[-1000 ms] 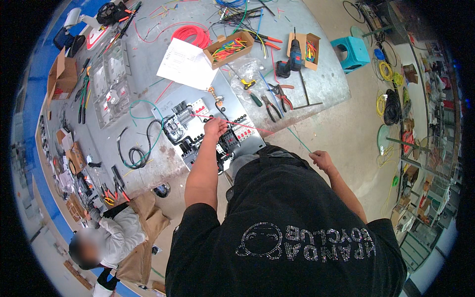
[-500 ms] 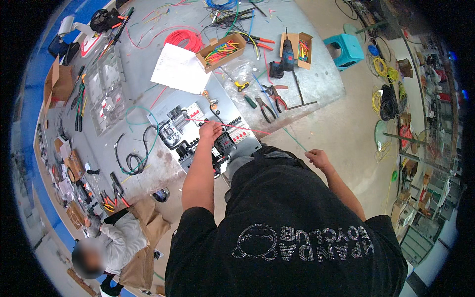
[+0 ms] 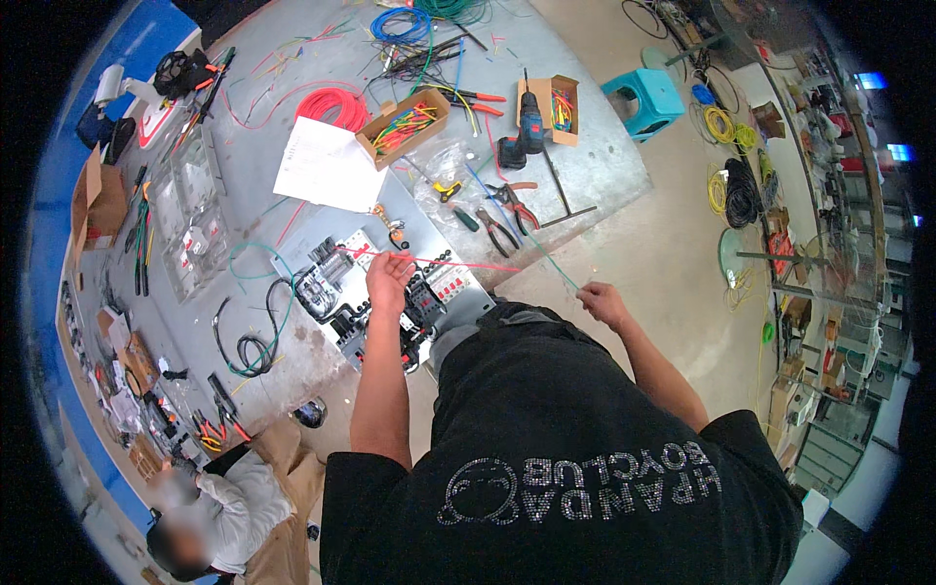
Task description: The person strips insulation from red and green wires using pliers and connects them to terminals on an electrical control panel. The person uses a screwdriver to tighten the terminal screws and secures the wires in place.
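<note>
My left hand (image 3: 390,275) is raised just above the grey electrical panel (image 3: 458,292) and pinches a thin red wire (image 3: 468,262), which runs level to both sides of the fingers. The panel lies at the bench's near edge and carries black breakers and contactors (image 3: 327,291). Off the bench edge to the right, my right hand (image 3: 604,302) is closed on the end of a thin green wire (image 3: 546,255) that leads up-left toward the pliers (image 3: 507,229).
The grey bench (image 3: 604,175) holds white paper sheets (image 3: 327,164), a cardboard box of coloured wire pieces (image 3: 409,127), a cordless drill (image 3: 526,132), a red wire coil (image 3: 331,102) and black cable loops (image 3: 255,351). A teal stool (image 3: 653,97) stands beyond. Another person (image 3: 219,507) crouches at lower left.
My left hand has lifted off the panel's components and now holds the red wire out level. My right hand stays out to the right with the green wire.
</note>
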A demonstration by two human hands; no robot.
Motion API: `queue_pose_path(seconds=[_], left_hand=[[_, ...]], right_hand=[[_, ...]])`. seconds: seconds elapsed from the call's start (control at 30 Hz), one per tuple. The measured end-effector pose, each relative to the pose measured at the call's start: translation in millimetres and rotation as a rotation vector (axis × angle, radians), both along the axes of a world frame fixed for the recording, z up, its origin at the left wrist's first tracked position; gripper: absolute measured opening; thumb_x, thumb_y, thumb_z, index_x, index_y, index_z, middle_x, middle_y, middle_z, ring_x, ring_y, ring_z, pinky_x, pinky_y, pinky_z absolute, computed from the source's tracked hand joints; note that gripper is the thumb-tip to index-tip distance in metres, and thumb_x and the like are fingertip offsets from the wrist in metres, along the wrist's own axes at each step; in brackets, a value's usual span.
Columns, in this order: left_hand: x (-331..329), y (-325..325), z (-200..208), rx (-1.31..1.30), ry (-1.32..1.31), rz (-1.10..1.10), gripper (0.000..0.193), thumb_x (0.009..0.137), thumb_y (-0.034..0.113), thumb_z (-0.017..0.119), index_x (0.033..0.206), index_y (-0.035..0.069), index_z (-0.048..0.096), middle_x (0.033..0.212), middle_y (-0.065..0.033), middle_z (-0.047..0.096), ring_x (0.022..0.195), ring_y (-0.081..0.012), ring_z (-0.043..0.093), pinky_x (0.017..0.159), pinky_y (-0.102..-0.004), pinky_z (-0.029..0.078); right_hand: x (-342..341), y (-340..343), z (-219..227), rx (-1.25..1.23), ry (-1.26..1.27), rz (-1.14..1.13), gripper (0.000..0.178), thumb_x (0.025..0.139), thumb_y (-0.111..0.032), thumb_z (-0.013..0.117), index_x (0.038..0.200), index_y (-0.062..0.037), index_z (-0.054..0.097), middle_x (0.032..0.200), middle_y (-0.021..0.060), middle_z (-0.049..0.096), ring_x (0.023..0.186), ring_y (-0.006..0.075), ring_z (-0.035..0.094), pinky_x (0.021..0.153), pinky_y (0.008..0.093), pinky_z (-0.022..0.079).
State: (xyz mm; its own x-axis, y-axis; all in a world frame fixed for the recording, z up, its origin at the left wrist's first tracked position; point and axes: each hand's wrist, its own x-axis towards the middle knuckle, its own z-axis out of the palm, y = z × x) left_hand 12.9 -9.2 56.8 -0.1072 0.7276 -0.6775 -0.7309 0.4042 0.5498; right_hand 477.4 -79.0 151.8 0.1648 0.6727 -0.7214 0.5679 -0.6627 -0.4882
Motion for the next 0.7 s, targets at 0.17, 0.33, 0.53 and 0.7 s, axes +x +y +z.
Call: queue_pose_path(seconds=[0.17,0.33,0.53,0.7], left_hand=[[44.2,6.5,48.9,0.092,-0.023,-0.131,0.02,0.102,0.025,0.047,0.103,0.006,0.055,0.106,-0.0159,0.069,0.095,-0.0245,0.067,0.08,-0.0377,0.056],[89.4,12.8,85.3,0.136,-0.095,-0.233,0.019,0.104,0.025,0.049,0.106,0.007,0.054,0.104,-0.0155,0.069,0.094,-0.0241,0.069,0.077,-0.0377,0.058],[104.8,12.6,107.8,0.181,-0.15,-0.186,0.017,0.105,0.024,0.048,0.105,0.008,0.054,0.102,-0.0138,0.069,0.092,-0.023,0.069,0.075,-0.036,0.058],[112.5,7.6,121.9,0.189,-0.161,-0.088,0.019,0.103,0.029,0.054,0.108,0.011,0.055,0.108,-0.0115,0.068,0.098,-0.0224,0.067,0.081,-0.0359,0.056]], right_hand=[[-49.5,47.0,27.9,0.12,0.257,0.031,0.03,0.089,-0.031,0.071,0.086,-0.001,0.068,0.073,0.0047,0.064,0.066,0.0135,0.058,0.063,0.0318,0.049],[-96.5,61.1,40.6,0.229,0.252,0.337,0.035,0.089,-0.036,0.073,0.089,-0.0014,0.068,0.076,0.005,0.065,0.072,0.013,0.058,0.068,0.0314,0.049],[-114.4,53.4,53.7,0.096,0.438,0.272,0.03,0.092,-0.035,0.071,0.087,-0.0052,0.069,0.076,-0.0002,0.063,0.07,0.0077,0.055,0.063,0.028,0.046],[-110.4,81.2,59.3,0.155,0.579,0.317,0.026,0.099,-0.027,0.061,0.085,-0.006,0.066,0.072,-0.0041,0.058,0.069,0.0059,0.05,0.063,0.025,0.043]])
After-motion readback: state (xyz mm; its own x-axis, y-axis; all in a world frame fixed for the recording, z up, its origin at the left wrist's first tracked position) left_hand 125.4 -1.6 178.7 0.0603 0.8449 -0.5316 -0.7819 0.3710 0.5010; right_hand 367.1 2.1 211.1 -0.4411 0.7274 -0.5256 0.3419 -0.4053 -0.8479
